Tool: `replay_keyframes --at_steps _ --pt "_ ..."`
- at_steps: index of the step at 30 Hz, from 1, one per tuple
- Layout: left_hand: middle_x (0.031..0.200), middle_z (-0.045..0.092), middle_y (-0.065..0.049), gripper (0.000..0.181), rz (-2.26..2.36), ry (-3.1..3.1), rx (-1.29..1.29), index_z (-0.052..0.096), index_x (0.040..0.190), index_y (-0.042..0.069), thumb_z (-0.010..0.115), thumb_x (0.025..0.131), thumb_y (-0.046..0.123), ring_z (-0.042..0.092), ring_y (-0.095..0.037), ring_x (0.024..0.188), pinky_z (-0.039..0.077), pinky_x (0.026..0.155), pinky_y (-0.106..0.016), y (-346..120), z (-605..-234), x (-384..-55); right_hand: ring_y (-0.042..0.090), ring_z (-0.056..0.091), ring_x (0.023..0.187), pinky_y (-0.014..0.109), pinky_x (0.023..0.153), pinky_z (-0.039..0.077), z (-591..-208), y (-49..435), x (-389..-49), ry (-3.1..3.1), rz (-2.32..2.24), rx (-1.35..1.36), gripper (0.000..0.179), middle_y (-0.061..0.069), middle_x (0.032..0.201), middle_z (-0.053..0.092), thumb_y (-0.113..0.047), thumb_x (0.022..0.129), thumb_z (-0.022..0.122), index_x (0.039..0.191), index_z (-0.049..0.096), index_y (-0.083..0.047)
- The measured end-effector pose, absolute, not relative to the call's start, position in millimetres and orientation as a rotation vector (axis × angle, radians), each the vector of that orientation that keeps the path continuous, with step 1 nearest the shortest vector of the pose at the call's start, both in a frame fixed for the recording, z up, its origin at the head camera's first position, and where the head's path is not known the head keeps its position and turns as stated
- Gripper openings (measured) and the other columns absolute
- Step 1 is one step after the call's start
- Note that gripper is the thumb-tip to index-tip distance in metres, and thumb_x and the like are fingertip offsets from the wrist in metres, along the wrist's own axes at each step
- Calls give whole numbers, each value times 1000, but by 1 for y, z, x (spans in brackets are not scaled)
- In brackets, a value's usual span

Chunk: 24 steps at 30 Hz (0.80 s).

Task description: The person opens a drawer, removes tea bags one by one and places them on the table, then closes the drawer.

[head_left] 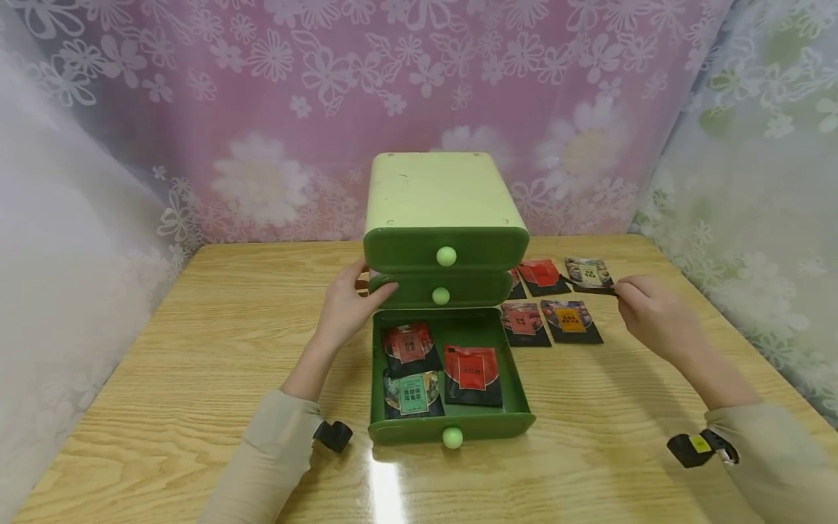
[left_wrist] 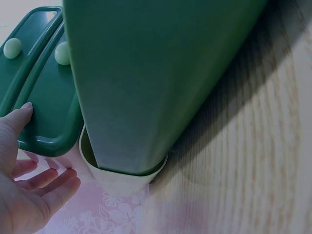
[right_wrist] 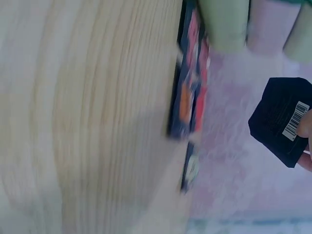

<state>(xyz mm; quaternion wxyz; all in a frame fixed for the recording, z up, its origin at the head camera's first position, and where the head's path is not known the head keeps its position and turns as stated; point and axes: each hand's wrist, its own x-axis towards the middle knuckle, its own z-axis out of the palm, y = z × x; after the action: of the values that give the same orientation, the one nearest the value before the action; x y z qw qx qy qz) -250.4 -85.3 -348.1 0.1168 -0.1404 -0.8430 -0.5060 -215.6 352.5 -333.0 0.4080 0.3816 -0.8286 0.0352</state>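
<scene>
In the head view, my left hand (head_left: pixel 345 306) is at the left side of a small chest of drawers (head_left: pixel 435 189). Its thumb touches the front of the middle drawer (head_left: pixel 409 292), while the other fingers reach along the side, loosely extended in the left wrist view. My right hand (head_left: pixel 661 320) pinches a black tea packet (right_wrist: pixel 275 114) by its edge, a barcode showing on its back. From the head that packet looks nearly edge-on, above the table by a cream-labelled packet (head_left: pixel 588 272). The bottom drawer (head_left: pixel 452 429) stands pulled out, holding a red packet (head_left: pixel 473 372), a pinkish-red one (head_left: pixel 411 348) and a green-labelled one (head_left: pixel 414 395).
Right of the chest, more tea packets lie on the wooden table (head_left: pixel 249 349): a bright red one (head_left: pixel 542 276), a pink-labelled one (head_left: pixel 526 322) and an orange-labelled one (head_left: pixel 572 320). The top drawer (head_left: pixel 406 249) is closed. A floral curtain (head_left: pixel 262 116) hangs behind.
</scene>
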Motion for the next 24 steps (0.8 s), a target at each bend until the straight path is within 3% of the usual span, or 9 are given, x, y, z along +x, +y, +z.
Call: replay_keyframes --at_steps 3,6,9,12,15,18,24 --pt "121 54 -9 50 -1478 -2469 -415 54 127 13 68 84 34 56 -26 103 50 84 -40 -85 -348 -250 37 54 62 43 50 45 -338 370 -219 -2144 55 895 30 21 74 56 -7 96 35 82 56 9" --pt "122 54 -9 50 -1468 -2480 -408 54 127 14 68 84 35 56 -26 103 50 84 -40 -85 -347 -249 37 53 59 43 48 42 -343 385 -223 -2176 32 846 9 20 70 56 10 81 47 79 55 7" --pt "122 53 -8 51 -1463 -2487 -401 54 128 15 68 84 36 56 -25 103 50 84 -39 -85 -347 -249 39 54 63 45 51 43 -348 397 -225 -2214 20 789 17 20 70 57 19 68 53 79 55 6" --pt "122 53 -8 51 -1464 -2487 -404 54 128 15 68 84 36 55 -25 104 50 84 -39 -86 -348 -250 40 56 68 48 52 45 -354 407 -228 -2258 9 730 20 21 74 60 19 66 56 81 57 5" --pt "123 53 -9 51 -1464 -2490 -407 53 129 15 68 84 36 55 -25 104 50 83 -40 -86 -348 -250 29 46 53 38 45 37 -358 414 -232 -2284 -22 756 20 10 58 49 18 65 54 69 49 -1" --pt "122 53 -9 52 -1460 -2494 -402 53 129 16 68 84 37 56 -26 104 50 83 -40 -87 -349 -251 25 42 49 37 44 35 -365 419 -235 -2305 -51 826 23 5 55 44 18 62 55 66 45 -3" --pt "118 54 -9 50 -1451 -2495 -412 54 127 16 68 84 38 56 -28 101 50 83 -41 -87 -349 -250 37 58 65 48 51 47 -378 423 -235 -2418 -87 839 22 16 70 62 14 59 64 77 60 3"
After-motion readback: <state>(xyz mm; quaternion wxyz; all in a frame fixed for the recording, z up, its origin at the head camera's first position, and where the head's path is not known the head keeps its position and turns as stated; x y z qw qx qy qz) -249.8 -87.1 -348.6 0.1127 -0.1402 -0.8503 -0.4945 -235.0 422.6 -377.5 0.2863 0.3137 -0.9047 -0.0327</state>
